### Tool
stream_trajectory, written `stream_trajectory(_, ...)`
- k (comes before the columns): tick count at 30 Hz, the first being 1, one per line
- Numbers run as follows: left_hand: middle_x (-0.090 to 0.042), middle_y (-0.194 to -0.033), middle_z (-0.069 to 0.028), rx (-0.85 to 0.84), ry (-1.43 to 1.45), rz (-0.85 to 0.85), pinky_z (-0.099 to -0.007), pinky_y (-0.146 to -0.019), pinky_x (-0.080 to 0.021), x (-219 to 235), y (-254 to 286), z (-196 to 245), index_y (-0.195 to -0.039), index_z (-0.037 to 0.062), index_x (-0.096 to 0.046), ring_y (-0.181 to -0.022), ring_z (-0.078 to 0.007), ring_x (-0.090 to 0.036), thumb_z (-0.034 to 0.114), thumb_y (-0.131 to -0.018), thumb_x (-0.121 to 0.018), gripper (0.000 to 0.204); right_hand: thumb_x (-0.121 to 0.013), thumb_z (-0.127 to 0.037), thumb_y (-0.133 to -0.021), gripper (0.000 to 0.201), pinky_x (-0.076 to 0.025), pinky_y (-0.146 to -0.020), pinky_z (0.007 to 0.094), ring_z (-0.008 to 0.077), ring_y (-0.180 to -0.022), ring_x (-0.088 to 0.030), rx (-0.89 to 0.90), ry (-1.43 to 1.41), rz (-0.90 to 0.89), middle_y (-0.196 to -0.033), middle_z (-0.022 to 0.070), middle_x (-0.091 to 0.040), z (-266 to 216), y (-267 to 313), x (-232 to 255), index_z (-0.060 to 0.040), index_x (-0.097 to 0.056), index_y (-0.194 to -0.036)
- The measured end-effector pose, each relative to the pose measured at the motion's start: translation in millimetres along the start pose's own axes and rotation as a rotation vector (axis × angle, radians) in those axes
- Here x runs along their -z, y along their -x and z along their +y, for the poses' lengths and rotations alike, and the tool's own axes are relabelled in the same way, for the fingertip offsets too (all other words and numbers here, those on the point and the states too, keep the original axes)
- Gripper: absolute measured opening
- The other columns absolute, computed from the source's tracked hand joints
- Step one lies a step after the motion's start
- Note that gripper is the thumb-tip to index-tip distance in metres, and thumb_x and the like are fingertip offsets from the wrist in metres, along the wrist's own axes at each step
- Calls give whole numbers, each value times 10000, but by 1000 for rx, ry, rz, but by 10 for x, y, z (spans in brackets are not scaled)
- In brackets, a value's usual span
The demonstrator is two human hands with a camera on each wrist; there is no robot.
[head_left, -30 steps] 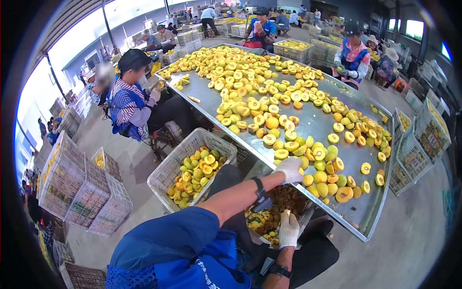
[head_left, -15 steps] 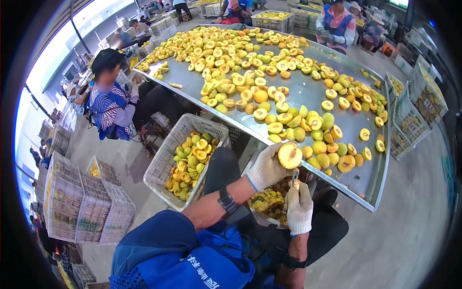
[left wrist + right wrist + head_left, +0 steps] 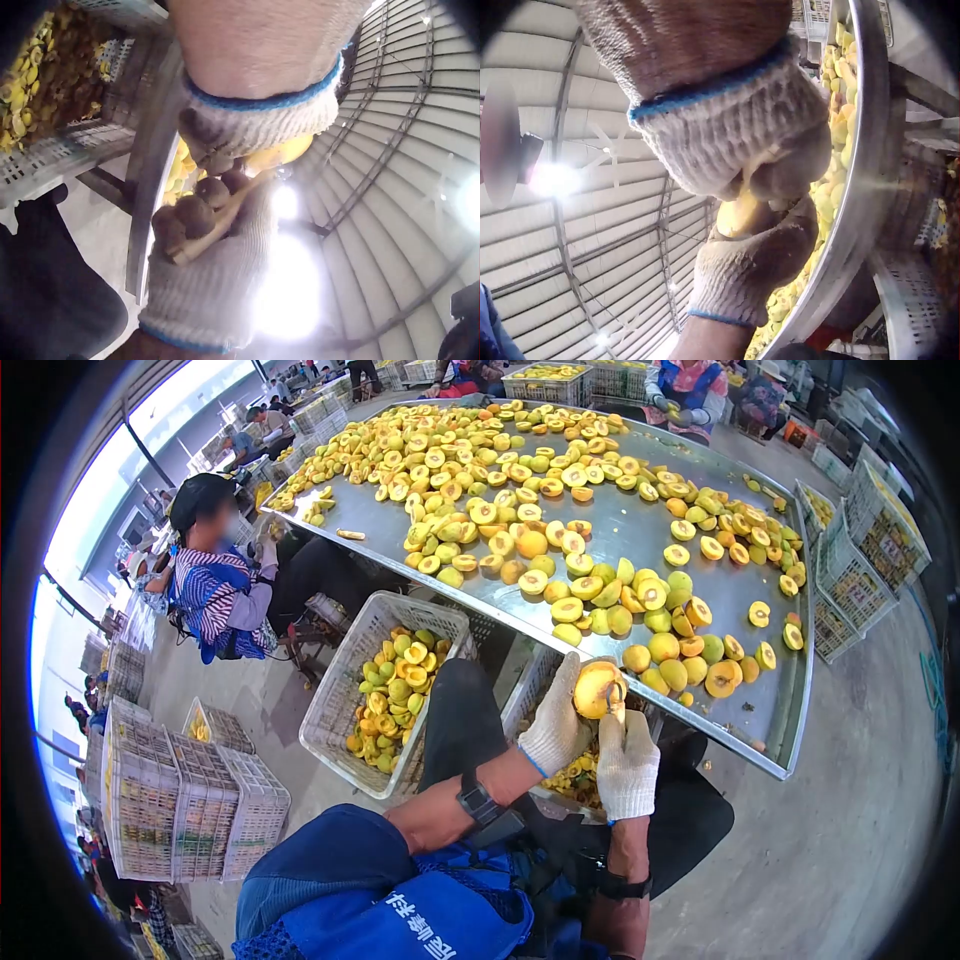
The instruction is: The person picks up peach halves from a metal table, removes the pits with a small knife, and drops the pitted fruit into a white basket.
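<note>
- Left hand (image 3: 556,722) has the yellow fruit (image 3: 594,692) gripped in its fingers, just by the near edge of the metal table (image 3: 645,545); seen from the fruit, that hand sits at about 8 o'clock
- Right hand (image 3: 628,768) is at 5 o'clock, fingers curled round a slim wooden-handled tool (image 3: 217,225), business end up at the fruit (can't make out the tip properly tbh)
- Step I'm on, as far as I can judge: working the stone out of this one
- Next move probably calls for a steady left grip and a careful twist or scoop from the right, away from the left fingers
- Pose-wise, left forearm comes in from 8 o'clock, right one rises almost straight from 6, both hands meeting out front
- Around me: crate of cut fruit (image 3: 335,705) over at 9 o'clock, another lower crate (image 3: 71,154) at 6 below the fruit, loads more pieces spread across the table toward 12
</note>
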State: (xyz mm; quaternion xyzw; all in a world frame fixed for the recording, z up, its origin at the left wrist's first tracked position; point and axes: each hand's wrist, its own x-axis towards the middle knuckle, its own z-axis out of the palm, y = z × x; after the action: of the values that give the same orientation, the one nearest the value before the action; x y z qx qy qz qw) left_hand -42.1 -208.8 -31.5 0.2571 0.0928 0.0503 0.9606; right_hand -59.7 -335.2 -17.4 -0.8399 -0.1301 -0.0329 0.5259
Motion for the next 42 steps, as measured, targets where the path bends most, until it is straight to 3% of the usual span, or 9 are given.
stream_trajectory(4,-656,-1031,-142,48,116,67,-372,-884,-555,-14,-12,-43,-1211,23,-561,-942,-266,-665,371,-1061,-464,392,-589,-188,-1032,203,-497,-656,410,257,-683,-612,-86,9,-12,-785,209,-637,-58,10,-69,13,-613,-1055)
stream_trajectory(10,-655,-955,-127,10,14,189,-367,-826,-562,-55,-9,-89,-1121,25,-585,-886,-255,-670,340,-1043,-489,338,-562,-193,-1034,211,-516,-692,450,401,-785,-686,-98,-59,41,-851,257,-661,-78,12,-174,9,-598,-1083)
stream_trajectory(12,-654,-948,-121,-22,-25,206,-365,-818,-563,-28,-1,-102,-1111,26,-592,-880,-250,-671,339,-1038,-495,336,-551,-217,-1036,218,-491,-679,595,534,-848,-646,-80,-9,6,-914,323,-665,-128,20,-169,-40,-559,-1162)
stream_trajectory(15,-650,-945,-116,-81,-155,265,-363,-802,-564,10,4,-76,-1105,28,-593,-866,-243,-671,336,-1031,-501,331,-504,-188,-1050,215,-518,-710,522,500,-906,-664,-147,31,-81,-908,291,-661,-218,24,-133,-4,-558,-1148)
stream_trajectory(18,-649,-949,-114,6,-165,244,-368,-799,-567,20,19,-20,-1104,29,-591,-857,-246,-673,333,-1026,-504,326,-539,-217,-1036,252,-489,-664,598,531,-826,-654,20,26,-66,-892,333,-657,-92,48,-197,-29,-508,-1200)
stream_trajectory(28,-654,-977,-122,-43,-230,151,-365,-814,-571,11,50,7,-1135,13,-589,-876,-246,-681,319,-1036,-486,337,-543,-205,-1027,221,-490,-689,588,527,-865,-649,-8,72,-133,-909,335,-649,-81,101,-111,-12,-514,-1132)
stream_trajectory(30,-657,-983,-125,-49,-262,120,-364,-822,-572,-56,84,50,-1148,11,-588,-885,-248,-683,316,-1040,-483,340,-508,-200,-1056,289,-514,-732,473,460,-868,-662,47,14,-202,-950,290,-635,-69,122,-74,25,-523,-1236)
stream_trajectory(33,-674,-990,-130,-86,-252,89,-344,-764,-587,-160,141,119,-1147,-6,-627,-834,-220,-685,257,-1051,-511,304,-516,-163,-1040,174,-510,-724,529,499,-919,-639,79,-71,-180,-998,320,-632,-124,121,-50,1,-573,-1035)
stream_trajectory(42,-669,-973,-135,-35,-227,-118,-363,-720,-610,-309,161,224,-1139,-14,-610,-834,-237,-694,213,-1027,-509,273,-544,-166,-1024,181,-506,-706,538,511,-893,-638,-81,-129,-143,-943,324,-631,-265,148,12,11,-559,-1057)
